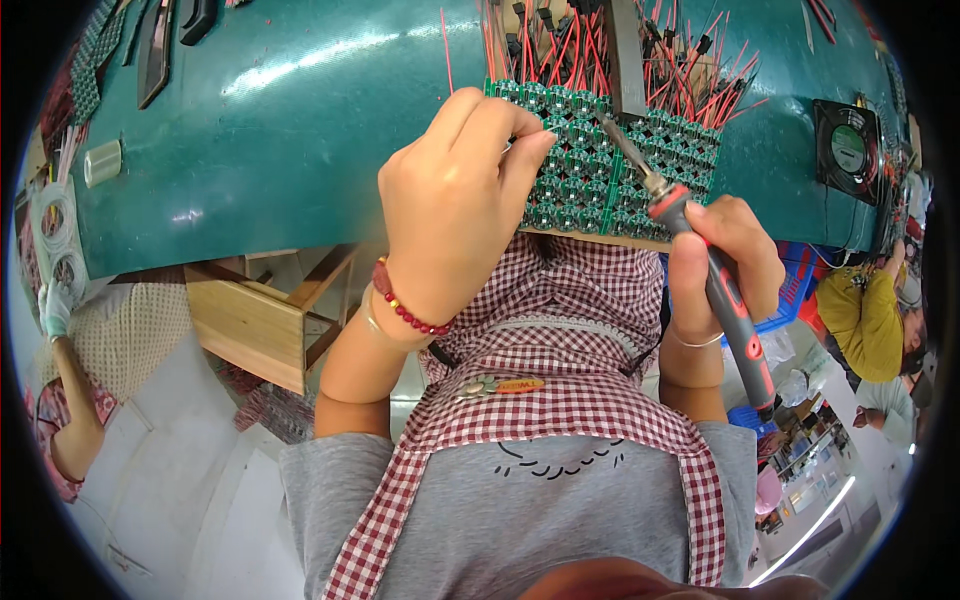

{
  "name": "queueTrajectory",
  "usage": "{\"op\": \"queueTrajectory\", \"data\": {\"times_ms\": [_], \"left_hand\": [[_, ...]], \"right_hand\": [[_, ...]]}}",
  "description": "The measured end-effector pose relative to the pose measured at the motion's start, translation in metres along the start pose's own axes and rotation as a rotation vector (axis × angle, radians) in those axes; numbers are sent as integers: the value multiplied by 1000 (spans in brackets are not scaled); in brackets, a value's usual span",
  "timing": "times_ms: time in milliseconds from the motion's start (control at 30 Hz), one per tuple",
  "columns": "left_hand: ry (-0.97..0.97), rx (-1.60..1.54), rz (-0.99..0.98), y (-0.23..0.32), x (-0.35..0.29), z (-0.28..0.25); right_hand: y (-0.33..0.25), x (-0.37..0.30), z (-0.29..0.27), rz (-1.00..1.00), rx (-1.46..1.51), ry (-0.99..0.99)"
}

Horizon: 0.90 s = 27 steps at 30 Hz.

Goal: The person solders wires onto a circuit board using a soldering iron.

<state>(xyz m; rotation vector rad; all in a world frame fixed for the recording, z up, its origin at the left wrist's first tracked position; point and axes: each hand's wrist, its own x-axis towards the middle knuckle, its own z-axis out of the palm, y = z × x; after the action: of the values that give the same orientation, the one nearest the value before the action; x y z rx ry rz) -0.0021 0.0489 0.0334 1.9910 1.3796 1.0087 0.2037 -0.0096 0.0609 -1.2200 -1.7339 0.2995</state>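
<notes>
Two-handed over the green surface (280, 150): grips a soldering iron (730, 300) in the right hand (757, 262) near circuit boards (570, 185), pinches something thin (506, 147), hard to make out, in the left hand (450, 190).

The scene was bright, and the light was mostly even. On the green table (250, 170), a long white streak of glare lay at the far left, with a smaller, weaker spot nearer. On the right, a lamp tube (805, 532) shone plain white. The circuit boards (585, 175) looked rather sharp. Toward the black rim, straight edges curved, and a person (78, 425) on the left appeared stretched and softer.
</notes>
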Motion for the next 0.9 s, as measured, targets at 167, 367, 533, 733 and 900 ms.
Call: {"op": "queueTrajectory", "data": {"times_ms": [167,367,533,733,900], "left_hand": [[24,24,16,-3,4,6],[7,57,38,-7,-1,8],[-27,93,66,-6,-2,5],[-25,77,54,-5,-1,5],[-39,93,48,0,3,5]], "right_hand": [[3,-1,12,12,53,-5],[-2,-3,12,74,49,-84],[1,-6,18,34,64,-46],[0,-5,18,-3,59,-40],[0,-5,14,-12,46,-32]]}}
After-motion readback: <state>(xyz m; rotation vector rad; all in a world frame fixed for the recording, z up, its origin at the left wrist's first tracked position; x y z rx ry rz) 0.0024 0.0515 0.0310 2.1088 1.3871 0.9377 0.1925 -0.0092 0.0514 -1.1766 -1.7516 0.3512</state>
